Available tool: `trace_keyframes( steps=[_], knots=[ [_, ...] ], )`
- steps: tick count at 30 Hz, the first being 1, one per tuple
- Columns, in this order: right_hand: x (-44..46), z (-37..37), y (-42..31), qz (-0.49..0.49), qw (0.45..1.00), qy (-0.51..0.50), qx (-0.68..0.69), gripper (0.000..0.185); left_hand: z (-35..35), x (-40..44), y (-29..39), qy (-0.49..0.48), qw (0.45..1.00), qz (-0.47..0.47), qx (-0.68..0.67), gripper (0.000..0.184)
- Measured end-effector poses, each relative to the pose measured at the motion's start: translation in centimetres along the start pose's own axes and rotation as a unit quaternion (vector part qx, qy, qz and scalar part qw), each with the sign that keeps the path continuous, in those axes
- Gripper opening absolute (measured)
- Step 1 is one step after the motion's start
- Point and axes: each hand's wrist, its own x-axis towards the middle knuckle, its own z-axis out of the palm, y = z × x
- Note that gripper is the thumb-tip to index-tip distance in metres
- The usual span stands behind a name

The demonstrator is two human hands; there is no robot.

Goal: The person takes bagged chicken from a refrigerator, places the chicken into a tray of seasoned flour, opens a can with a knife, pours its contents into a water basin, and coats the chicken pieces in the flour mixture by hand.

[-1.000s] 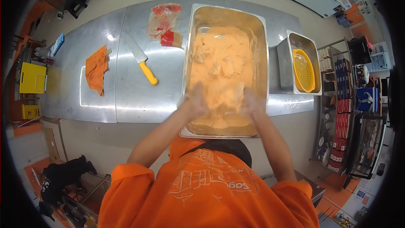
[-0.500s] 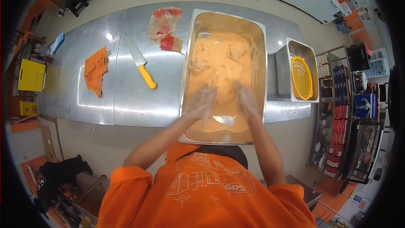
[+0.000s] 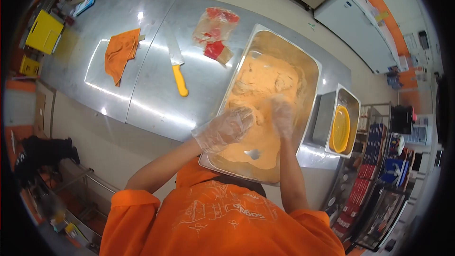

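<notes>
The deep metal pan (image 3: 310,76) sits on the steel table (image 3: 154,90) in front of the person, its long axis running away from the body, the far end leaning right, crosswise to the table. Pale orange powder (image 3: 269,73) covers much of its bottom.

The left forearm slants inward over the near left rim; the left hand (image 3: 225,129), in a clear plastic glove, curves over the powder with its fingers close together, though I can't tell whether they grip anything. The right forearm reaches almost straight forward, and the right hand (image 3: 282,116), also gloved, is blurred, so I can't tell how its fingers stand.

Left of the pan lie a red-and-clear plastic wrapper (image 3: 215,27) and a yellow-handled knife (image 3: 180,81). Lettering on the orange shirt (image 3: 213,227) seems to start "sag"; the rest is unclear.
</notes>
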Motion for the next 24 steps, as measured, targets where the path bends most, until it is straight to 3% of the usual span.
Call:
trace_keyframes(
  steps=[1,2,4,5,7,8,10,11,12,13,15,16,18,19,20,21,22,24],
  knots=[
    [2.2,0.2,1.3,0.05,0.996,0.051,-0.046,0.046,0.5,-0.2,-1.0,0.059,0.922,-0.105,-0.367,0.04],
    [4.4,0.3,2.5,0.104,0.986,0.099,-0.087,0.046,0.2,0.2,-2.0,0.002,0.716,-0.12,-0.688,0.041],
    [8.5,0.9,2.2,0.145,0.969,0.118,-0.163,0.046,0.3,0.0,-2.3,-0.054,0.407,-0.128,-0.903,0.042],
    [9.6,1.3,1.6,0.149,0.981,0.099,-0.071,0.045,0.3,-0.1,-2.5,-0.027,0.513,-0.114,-0.85,0.042],
    [12.3,3.2,1.3,0.138,0.987,0.078,0.025,0.045,0.3,-0.1,-2.0,-0.009,0.616,-0.106,-0.781,0.042],
    [13.1,4.8,1.2,0.011,0.996,0.04,0.083,0.046,0.0,0.1,-1.6,-0.005,0.59,-0.124,-0.798,0.042],
    [13.0,4.6,-1.5,-0.109,0.984,-0.006,0.144,0.048,-0.3,0.0,-2.2,-0.003,0.559,-0.135,-0.818,0.041],
    [12.5,0.4,-6.8,-0.046,0.987,-0.113,0.103,0.048,0.4,0.0,-3.8,-0.05,0.426,-0.143,-0.892,0.04],
    [12.3,-2.2,-9.9,0.014,0.975,-0.216,0.059,0.048,0.7,0.2,-4.4,-0.072,0.356,-0.145,-0.92,0.039],
    [12.0,-1.9,-9.2,0.013,0.975,-0.216,0.059,0.048,1.1,0.3,-4.9,-0.094,0.284,-0.152,-0.942,0.038],
    [10.6,0.1,-6.3,-0.022,0.915,-0.266,0.302,0.048,1.2,0.2,-5.2,-0.056,0.371,-0.172,-0.911,0.036],
    [9.5,2.7,-4.0,-0.016,0.916,-0.263,0.304,0.048,1.1,0.2,-4.6,-0.052,0.37,-0.166,-0.913,0.036],
    [6.4,5.6,-0.3,0.017,0.812,-0.256,0.524,0.047,0.4,0.6,-2.7,0.012,0.456,-0.244,-0.856,0.035],
    [4.6,5.2,0.4,0.03,0.767,-0.247,0.591,0.047,0.6,0.7,-3.0,0.022,0.452,-0.236,-0.86,0.035],
    [2.9,1.4,-2.1,0.006,0.869,-0.284,0.406,0.049,1.1,0.7,-3.7,0.057,0.49,-0.234,-0.837,0.035],
    [1.3,-1.1,-3.3,-0.014,0.928,-0.312,0.204,0.051,1.1,0.8,-3.9,0.081,0.508,-0.227,-0.827,0.035],
    [-0.6,-0.2,-1.6,0.0,0.93,-0.304,0.208,0.051,1.0,0.9,-4.2,0.105,0.525,-0.22,-0.816,0.035],
    [-2.4,0.2,-0.1,0.025,0.93,-0.285,0.23,0.052,1.1,1.3,-4.4,0.035,0.405,-0.264,-0.874,0.034]
  ],
)
